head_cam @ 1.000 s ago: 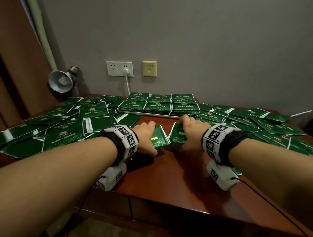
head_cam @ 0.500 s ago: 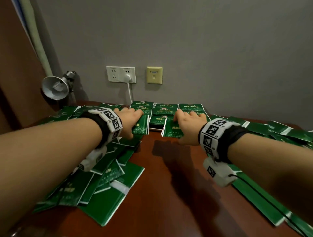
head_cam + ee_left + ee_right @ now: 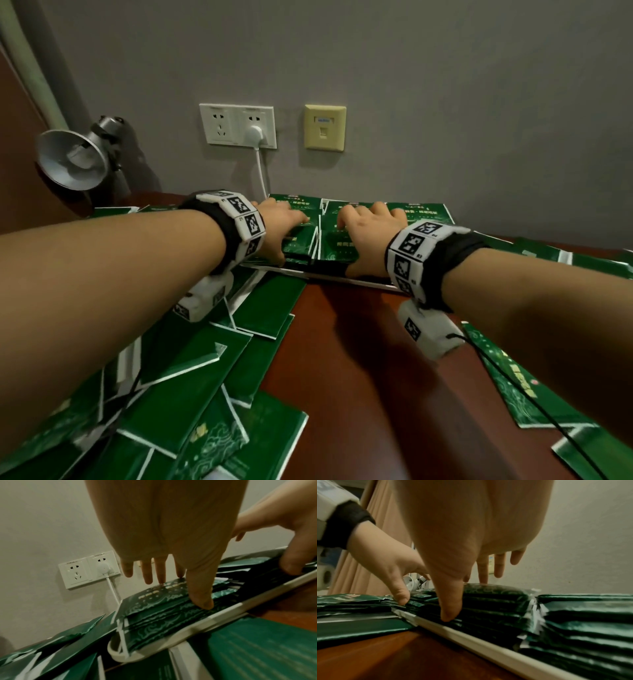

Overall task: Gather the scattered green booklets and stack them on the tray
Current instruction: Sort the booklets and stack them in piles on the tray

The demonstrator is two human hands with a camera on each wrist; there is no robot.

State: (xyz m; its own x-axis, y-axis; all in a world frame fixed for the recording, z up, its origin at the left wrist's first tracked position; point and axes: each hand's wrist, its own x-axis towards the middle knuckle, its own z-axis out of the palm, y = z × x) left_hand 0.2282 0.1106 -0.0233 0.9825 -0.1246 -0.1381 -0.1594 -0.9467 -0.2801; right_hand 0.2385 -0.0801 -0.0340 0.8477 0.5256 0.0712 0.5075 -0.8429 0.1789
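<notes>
A grey wall with a socket (image 3: 237,126) filled the upper frame; below it lay a brown table (image 3: 370,377). I found the white tray (image 3: 223,613) at frame centre against the wall, stacks of booklets (image 3: 416,213) on it. Loose booklets (image 3: 191,387) covered the lower left, with more at the right edge.

To seat the two top booklets well, I judged both hands should square the edges against the stacks beneath, keep them inside the rim, then lift straight off.

My left hand (image 3: 282,228) lay palm down on the left stack, fingers straight and spread, thumb on the near edge. My right hand (image 3: 368,228) lay likewise on the adjoining stack. Neither hand pinched anything. Both forearms reached forward.
</notes>
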